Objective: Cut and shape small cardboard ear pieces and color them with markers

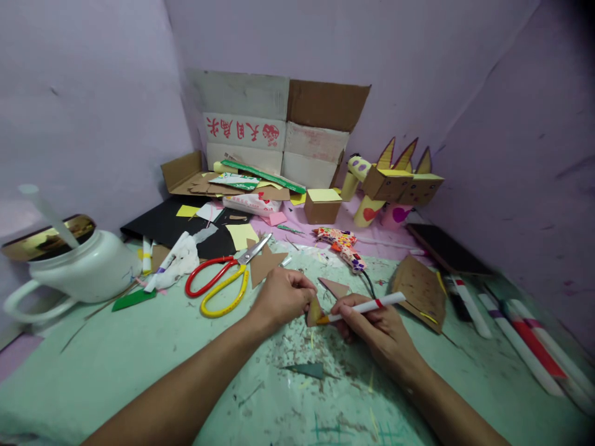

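My left hand (284,296) pinches a small cardboard triangle (314,313) by its upper end, just above the table. One face of the piece looks yellowish. A white marker (367,306) with a red band and an orange-yellow tip is gripped in my right hand (379,328), and its tip touches the triangle's lower right side. Another brown cardboard triangle (333,287) lies just behind my right hand. Below both hands rests a dark green triangular scrap (307,370). Scissors (223,279) with one red and one yellow handle lie to the left of my left hand, blades partly apart.
A white teapot-like mug (83,269) stands at left. Cardboard boxes with pointed ears (404,183) sit on decorated tubes at back right, near a small box (322,207). A patterned glue gun (344,248) lies mid-table. Several markers (520,341) lie right. Scraps surround an upright carton (279,124).
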Motion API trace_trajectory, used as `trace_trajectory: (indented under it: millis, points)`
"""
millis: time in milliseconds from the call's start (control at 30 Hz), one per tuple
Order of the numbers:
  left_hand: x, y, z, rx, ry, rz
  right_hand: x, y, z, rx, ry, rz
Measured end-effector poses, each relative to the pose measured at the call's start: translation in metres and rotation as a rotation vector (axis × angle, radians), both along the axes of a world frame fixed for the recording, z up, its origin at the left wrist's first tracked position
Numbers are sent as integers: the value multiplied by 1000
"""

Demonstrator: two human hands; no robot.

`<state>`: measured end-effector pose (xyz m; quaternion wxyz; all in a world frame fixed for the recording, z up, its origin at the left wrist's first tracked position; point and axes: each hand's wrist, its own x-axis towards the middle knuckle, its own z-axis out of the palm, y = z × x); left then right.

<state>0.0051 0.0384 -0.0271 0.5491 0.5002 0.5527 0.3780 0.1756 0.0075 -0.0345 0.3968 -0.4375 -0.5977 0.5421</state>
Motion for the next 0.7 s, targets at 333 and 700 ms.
trace_trajectory:
  millis: [333,700]
  points:
    - [0,2,1,-15,-18,4,0,-2,-5,38,7,-26]
    - [-1,0,-1,1,2,-8,3,-1,-5,41,-26,-19]
